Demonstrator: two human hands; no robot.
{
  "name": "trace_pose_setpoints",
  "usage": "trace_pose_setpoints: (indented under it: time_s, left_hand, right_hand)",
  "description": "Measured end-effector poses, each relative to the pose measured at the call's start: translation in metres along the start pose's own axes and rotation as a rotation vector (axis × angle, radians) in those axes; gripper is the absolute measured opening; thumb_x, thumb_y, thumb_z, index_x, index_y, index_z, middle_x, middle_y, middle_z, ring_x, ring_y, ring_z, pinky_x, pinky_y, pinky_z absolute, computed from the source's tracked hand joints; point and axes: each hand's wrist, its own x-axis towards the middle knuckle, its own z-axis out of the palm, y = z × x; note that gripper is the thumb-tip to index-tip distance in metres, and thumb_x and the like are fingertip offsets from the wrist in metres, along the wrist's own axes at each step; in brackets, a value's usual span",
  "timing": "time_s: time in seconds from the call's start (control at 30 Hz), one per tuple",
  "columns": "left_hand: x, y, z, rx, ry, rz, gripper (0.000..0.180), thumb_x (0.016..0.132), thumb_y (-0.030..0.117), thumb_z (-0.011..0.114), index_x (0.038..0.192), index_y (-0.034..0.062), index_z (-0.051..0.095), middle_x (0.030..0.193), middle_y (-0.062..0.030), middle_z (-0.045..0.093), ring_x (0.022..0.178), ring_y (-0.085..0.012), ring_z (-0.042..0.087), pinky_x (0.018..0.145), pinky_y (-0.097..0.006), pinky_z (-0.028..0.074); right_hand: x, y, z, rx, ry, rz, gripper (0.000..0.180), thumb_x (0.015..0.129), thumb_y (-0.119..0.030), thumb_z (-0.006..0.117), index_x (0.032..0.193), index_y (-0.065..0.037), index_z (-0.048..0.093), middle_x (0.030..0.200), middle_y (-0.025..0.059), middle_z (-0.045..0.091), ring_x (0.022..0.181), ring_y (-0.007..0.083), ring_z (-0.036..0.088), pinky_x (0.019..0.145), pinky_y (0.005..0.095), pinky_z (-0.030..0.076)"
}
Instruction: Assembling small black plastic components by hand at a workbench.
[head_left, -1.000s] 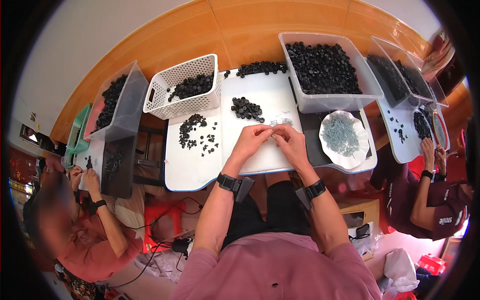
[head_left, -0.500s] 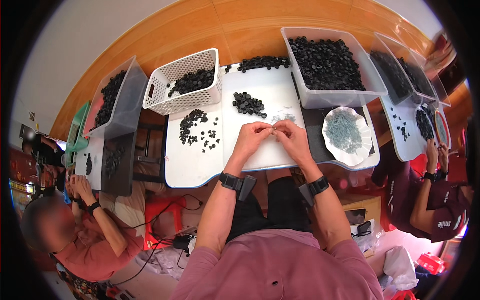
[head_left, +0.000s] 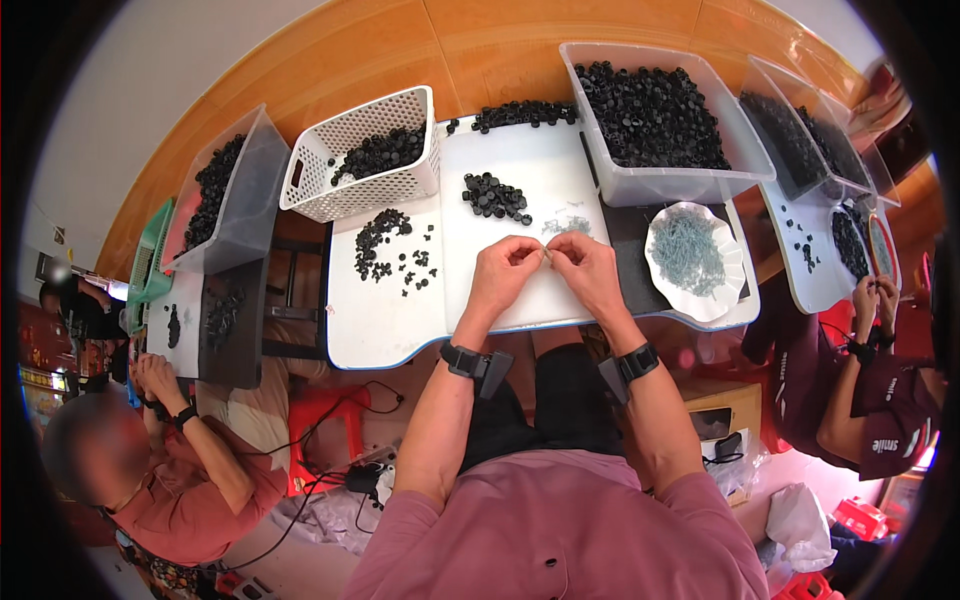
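My left hand and my right hand meet over the white table, fingertips pinched together. Whatever sits between them is too small to make out. Just beyond my hands lies a little scatter of thin pale pins. A heap of round black caps is a bit farther off, slightly left. Small black parts are spread on the left part of the table. To the right of my right hand, a white scalloped plate holds a pile of thin grey-green pins.
A white perforated basket and a clear bin, both with black parts, stand at the back. A row of black caps lies between them. Co-workers sit left and right at tables with similar bins. A red stool stands on the floor.
My hands remain together, their fingertips shifting slightly against each other. The table and its containers sit a little higher in the view.
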Motion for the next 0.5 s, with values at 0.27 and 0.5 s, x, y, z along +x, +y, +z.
trace_pose_setpoints:
  time_s: [0.27, 0.5]
  left_hand:
    - [-0.003, 0.002, 0.003, 0.049, 0.042, 0.052, 0.015, 0.095, 0.011, 0.074, 0.104, -0.0002, 0.077, 0.092, -0.0029, 0.076, 0.08, -0.0073, 0.066, 0.074, -0.024, 0.055]
    - [0.002, 0.003, 0.013, 0.266, 0.138, 0.217, 0.016, 0.09, 0.011, 0.077, 0.102, 0.0003, 0.077, 0.089, -0.0091, 0.075, 0.073, -0.0147, 0.068, 0.07, -0.029, 0.055]
  right_hand:
    - [0.0, 0.001, 0.002, 0.056, 0.035, -0.017, 0.016, 0.091, -0.005, 0.07, 0.106, 0.0, 0.074, 0.086, 0.011, 0.076, 0.074, 0.0132, 0.07, 0.071, 0.0286, 0.055]
    - [0.001, -0.002, 0.003, 0.064, 0.205, -0.007, 0.018, 0.091, -0.004, 0.069, 0.108, 0.001, 0.073, 0.084, 0.0114, 0.074, 0.073, 0.014, 0.069, 0.07, 0.0292, 0.055]
